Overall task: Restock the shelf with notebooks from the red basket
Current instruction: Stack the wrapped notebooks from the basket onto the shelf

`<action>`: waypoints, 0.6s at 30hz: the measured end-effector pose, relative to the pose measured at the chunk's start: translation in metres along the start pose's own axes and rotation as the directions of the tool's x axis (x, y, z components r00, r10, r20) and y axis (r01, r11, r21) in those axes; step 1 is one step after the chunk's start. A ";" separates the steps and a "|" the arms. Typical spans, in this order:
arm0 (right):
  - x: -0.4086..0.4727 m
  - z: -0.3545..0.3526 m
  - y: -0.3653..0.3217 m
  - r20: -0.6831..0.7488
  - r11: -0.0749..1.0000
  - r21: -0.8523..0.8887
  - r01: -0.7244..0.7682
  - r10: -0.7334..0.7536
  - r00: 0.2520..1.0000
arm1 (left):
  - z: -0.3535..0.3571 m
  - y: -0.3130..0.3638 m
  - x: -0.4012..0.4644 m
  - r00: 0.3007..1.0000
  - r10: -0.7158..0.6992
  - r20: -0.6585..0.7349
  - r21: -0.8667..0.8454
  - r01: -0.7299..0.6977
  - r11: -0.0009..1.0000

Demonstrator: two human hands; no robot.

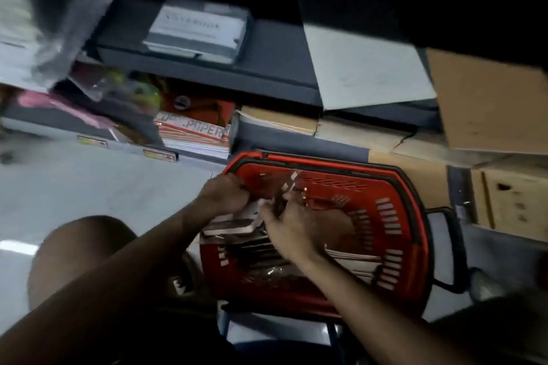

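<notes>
Both hands reach into the red basket (394,216), among the notebooks (237,225).

The left hand (226,194) curls over the basket's near-left rim and the top of the stack; the blur hides whether it grips a notebook. Just to its right, the right hand (286,224) lies on the notebooks with fingers bent, its grasp equally unclear. Above and beyond both hands runs the dark shelf (267,74), holding a wrapped white pack (197,29); red paper packs (192,130) sit lower down.
</notes>
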State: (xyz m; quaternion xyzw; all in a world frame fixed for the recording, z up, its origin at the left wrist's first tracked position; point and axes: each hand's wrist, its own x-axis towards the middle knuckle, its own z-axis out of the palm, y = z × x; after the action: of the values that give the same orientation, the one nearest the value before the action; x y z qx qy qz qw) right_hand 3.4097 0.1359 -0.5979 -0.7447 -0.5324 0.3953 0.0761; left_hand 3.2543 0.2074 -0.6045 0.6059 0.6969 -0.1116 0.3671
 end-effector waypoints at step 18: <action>-0.007 0.003 -0.021 -0.014 0.918 0.385 -0.093 0.107 0.994 | 0.028 0.009 -0.028 0.956 0.241 -0.167 -0.199 -0.272 0.941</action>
State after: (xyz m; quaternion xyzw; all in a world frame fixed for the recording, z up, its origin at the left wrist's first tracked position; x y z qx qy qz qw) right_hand 3.3920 0.1374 -0.5849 -0.7484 -0.4045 0.4822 0.2092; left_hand 3.2735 0.1711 -0.6032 0.6539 0.6437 0.0578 0.3934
